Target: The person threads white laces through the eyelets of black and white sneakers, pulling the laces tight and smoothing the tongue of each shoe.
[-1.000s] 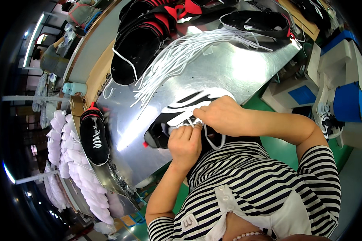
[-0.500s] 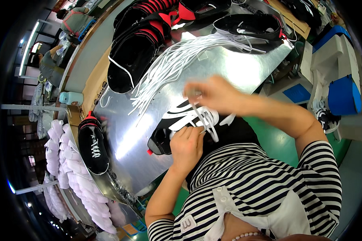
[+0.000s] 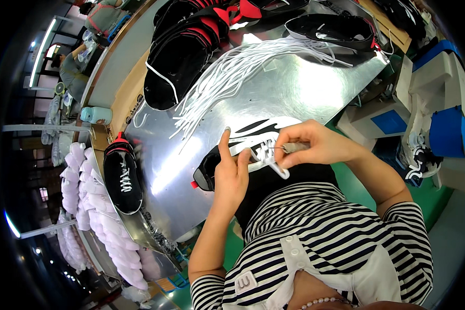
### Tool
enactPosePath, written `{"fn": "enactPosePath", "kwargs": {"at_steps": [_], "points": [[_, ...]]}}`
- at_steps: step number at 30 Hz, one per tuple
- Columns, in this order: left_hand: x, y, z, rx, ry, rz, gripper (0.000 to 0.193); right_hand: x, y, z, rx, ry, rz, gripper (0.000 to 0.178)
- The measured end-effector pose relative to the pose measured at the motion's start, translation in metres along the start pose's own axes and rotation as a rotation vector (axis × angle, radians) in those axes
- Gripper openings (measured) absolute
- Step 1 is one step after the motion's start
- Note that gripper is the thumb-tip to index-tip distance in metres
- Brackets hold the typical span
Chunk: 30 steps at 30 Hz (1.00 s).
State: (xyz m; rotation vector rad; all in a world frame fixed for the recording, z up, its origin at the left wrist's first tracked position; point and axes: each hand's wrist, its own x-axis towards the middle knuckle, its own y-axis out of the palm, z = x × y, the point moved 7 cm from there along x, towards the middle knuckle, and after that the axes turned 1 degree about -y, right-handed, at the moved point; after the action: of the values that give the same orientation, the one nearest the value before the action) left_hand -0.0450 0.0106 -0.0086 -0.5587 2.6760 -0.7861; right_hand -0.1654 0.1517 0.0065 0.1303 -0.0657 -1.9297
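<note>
Head view: shoe (image 3: 253,138) lies beneath spread left hand (image 3: 231,174) and right hand (image 3: 318,144) pinching tool (image 3: 295,147).

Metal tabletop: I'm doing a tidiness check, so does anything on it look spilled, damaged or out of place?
Nothing visibly spilled or damaged. One white strand, apparently a shoelace, lies curled near the left edge of the metal tabletop, apart from the bundle of white shoelaces, so it looks slightly stray.

The right hand (image 3: 309,143) is hiding part of the striped shoe (image 3: 256,138); the picture's top is cutting off the shoe pile (image 3: 176,62).
</note>
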Motion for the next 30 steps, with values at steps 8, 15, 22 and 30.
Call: {"fn": "enactPosePath", "kwargs": {"at_steps": [8,15,22,30], "points": [[0.003,0.009,0.006,0.26,0.136,-0.267,0.042,0.044,0.006,-0.038,-0.181,-0.093,-0.261,0.014],[0.005,0.007,0.013,0.11,0.113,-0.421,0.045,0.036,0.007,-0.023,-0.42,-0.057,-0.242,0.018],[0.001,0.009,0.008,0.155,0.079,-0.407,0.046,0.013,0.006,-0.01,-0.671,-0.129,-0.228,0.015],[-0.003,0.02,0.005,0.053,0.308,-0.389,0.045,0.048,0.026,-0.01,-1.017,-0.075,0.037,0.018]]}}
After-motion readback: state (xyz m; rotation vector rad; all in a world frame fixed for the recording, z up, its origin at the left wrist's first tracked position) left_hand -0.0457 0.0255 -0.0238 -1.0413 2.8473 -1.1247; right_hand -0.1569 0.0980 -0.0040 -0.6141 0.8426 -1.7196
